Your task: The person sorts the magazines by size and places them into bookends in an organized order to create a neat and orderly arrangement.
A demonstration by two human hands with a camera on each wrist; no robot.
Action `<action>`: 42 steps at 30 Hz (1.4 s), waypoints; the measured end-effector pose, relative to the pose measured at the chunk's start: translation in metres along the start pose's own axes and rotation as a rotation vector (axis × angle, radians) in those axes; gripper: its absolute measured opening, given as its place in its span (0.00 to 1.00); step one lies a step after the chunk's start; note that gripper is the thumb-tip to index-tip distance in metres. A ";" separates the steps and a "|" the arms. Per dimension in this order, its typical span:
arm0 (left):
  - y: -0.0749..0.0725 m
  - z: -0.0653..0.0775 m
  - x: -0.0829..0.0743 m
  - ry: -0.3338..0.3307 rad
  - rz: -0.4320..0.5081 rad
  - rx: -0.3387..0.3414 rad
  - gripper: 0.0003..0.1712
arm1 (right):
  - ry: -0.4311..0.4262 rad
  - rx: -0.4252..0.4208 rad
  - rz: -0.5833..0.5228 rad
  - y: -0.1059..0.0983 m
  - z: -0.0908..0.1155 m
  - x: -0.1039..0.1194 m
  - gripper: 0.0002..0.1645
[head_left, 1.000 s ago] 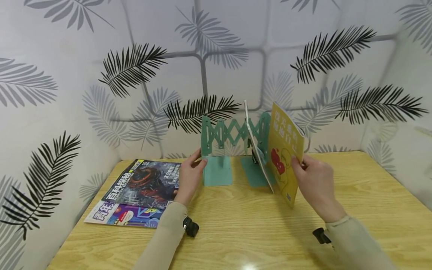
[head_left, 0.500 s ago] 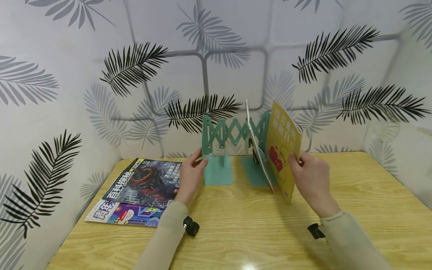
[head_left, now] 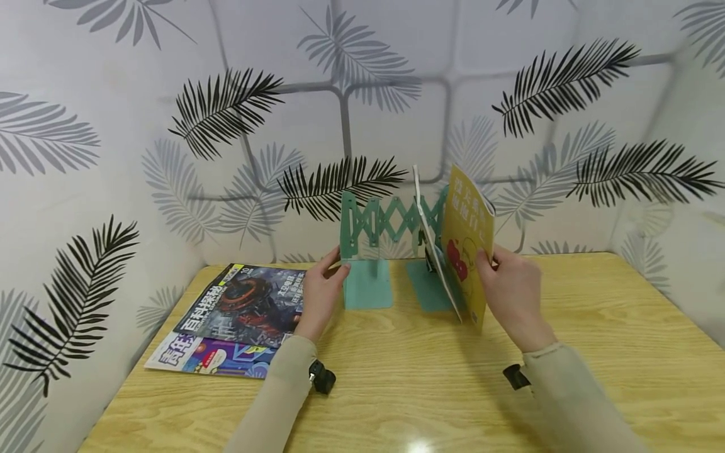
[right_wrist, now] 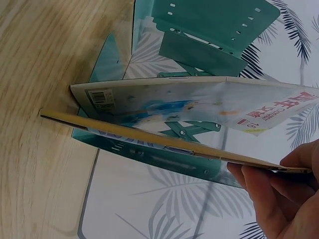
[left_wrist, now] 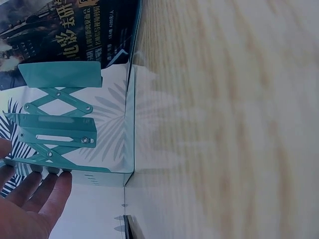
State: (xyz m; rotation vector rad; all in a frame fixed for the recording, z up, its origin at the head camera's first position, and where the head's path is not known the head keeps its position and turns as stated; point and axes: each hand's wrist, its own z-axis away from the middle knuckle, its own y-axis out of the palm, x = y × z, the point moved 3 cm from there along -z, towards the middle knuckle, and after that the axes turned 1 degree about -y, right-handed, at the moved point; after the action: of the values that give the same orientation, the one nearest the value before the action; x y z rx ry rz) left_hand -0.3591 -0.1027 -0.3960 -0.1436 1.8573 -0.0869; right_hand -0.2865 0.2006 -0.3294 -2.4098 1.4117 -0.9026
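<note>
My right hand (head_left: 512,296) pinches the near edge of a thin yellow book (head_left: 467,245) with a red heart on its cover. The book stands upright, slightly tilted, at the right end of a green expandable book stand (head_left: 365,286). Another thin magazine (right_wrist: 164,99) leans in the stand to its left, its lower edge near the table. In the right wrist view, both spread apart toward my hand. My left hand (head_left: 321,292) holds the stand's left end plate, fingers (left_wrist: 57,196) against the outer side and thumb (left_wrist: 4,148) at the other side, partly cut off.
Two magazines lie overlapped on the table's left: a dark one (head_left: 243,305) on top of a purple one (head_left: 226,360). Behind the stand rises a leaf-patterned wall (head_left: 385,56). The wooden table (head_left: 408,384) extends in front and to the right.
My right hand has moved left with the yellow book, bringing it closer to the leaning magazine and the stand's right end. The left hand stays on the stand.
</note>
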 end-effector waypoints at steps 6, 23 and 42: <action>-0.002 0.014 -0.030 0.002 -0.020 0.011 0.28 | 0.015 -0.013 0.005 0.006 -0.003 -0.001 0.12; -0.001 0.004 -0.010 0.005 -0.014 0.008 0.27 | 0.043 0.004 0.019 0.019 -0.005 -0.002 0.14; -0.001 0.001 0.001 0.023 0.000 -0.005 0.28 | 0.036 -0.022 0.017 0.029 -0.012 0.001 0.11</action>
State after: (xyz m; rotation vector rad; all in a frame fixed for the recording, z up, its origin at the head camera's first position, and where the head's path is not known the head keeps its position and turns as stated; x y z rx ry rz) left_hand -0.3586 -0.1036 -0.3967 -0.1468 1.8810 -0.0838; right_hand -0.3135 0.1860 -0.3326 -2.4049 1.4599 -0.9358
